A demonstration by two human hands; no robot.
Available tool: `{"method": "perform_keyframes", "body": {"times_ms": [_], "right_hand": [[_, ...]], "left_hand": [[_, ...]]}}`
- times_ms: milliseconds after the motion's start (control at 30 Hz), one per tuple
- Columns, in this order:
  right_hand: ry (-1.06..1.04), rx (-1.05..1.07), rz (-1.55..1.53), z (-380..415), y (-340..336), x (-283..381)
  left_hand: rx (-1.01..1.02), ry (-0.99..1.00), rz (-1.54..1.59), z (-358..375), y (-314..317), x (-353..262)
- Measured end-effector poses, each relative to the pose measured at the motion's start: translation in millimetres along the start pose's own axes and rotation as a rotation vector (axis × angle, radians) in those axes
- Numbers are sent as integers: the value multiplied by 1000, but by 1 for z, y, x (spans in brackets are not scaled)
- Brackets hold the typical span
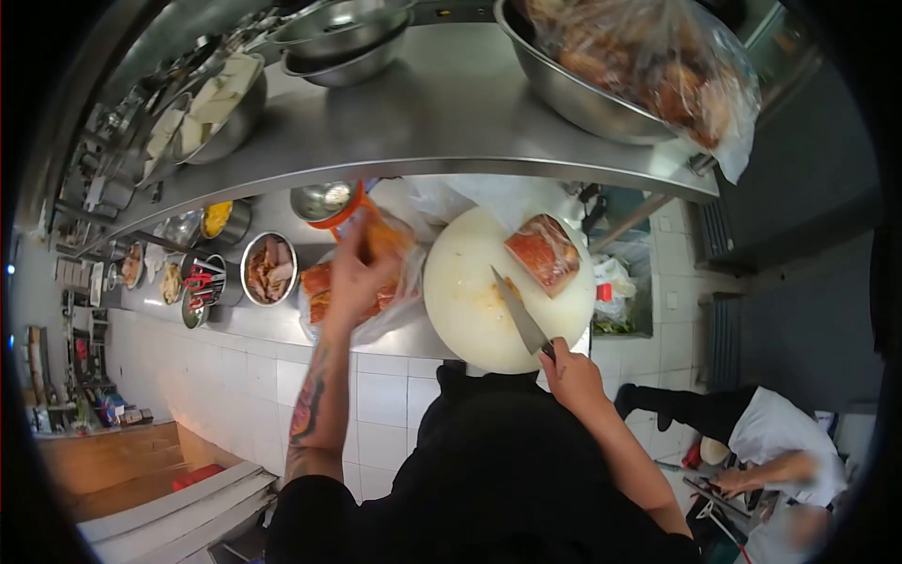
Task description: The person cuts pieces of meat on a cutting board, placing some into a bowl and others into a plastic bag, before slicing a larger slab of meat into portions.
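Note:
My right hand grips the dark handle of a kitchen knife; the blade lies across the round white cutting board, pointing up and left. Farther up the board rests a slab of reddish meat with a pale fatty side. Small orange scraps sit beside the blade. My left hand is over a clear plastic bag with pieces of red meat. Its fingers are smeared by motion beside something orange, and I cannot tell whether they hold it.
A steel shelf crosses above the counter, carrying a bowl of bagged meat. Left on the counter are a bowl of sliced meat and a container of red-handled tools. A person in white works at lower right.

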State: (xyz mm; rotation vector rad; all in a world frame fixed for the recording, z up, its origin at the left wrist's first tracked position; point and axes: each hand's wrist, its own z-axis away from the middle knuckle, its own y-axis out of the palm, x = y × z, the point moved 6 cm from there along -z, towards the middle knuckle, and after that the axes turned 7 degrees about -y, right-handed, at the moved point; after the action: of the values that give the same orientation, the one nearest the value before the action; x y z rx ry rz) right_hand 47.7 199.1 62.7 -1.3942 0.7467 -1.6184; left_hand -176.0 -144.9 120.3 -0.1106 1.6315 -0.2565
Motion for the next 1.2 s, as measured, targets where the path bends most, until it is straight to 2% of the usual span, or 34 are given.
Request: {"method": "perform_keyframes", "body": {"times_ms": [33,67,100,167,267,300,333,367,900,1033,1100,1200], "right_hand": [[33,12,-10,1,1,-3],[23,9,-12,1,2,-2],[27,5,-9,1,2,-2],[29,-6,-3,2,2,-3],[31,-15,-4,1,2,-3],[39,-23,-9,2,1,-2],[47,-29,-15,3,2,-2],[50,-30,-16,3,3,-2],[125,14,-10,4,2,-4],[113,-3,-13,4,3,-5],[75,-30,-38,6,1,1],[5,-53,-89,6,-4,15]], "left_hand": [[-72,-58,-16,-22,-31,-15],[-147,72,-81,-47,-58,-24],[-142,141,-103,-84,-87,-6],[-70,-161,-691,-137,-108,1],[32,-157,-767,-181,-123,63],[74,65,-819,-178,-118,57],[78,177,-844,-176,-116,57],[73,194,-856,-178,-114,62],[47,149,-817,-184,-117,88],[63,200,-751,-186,-115,89],[-35,308,-943,-181,-109,86],[38,260,-990,-182,-109,79]]}}
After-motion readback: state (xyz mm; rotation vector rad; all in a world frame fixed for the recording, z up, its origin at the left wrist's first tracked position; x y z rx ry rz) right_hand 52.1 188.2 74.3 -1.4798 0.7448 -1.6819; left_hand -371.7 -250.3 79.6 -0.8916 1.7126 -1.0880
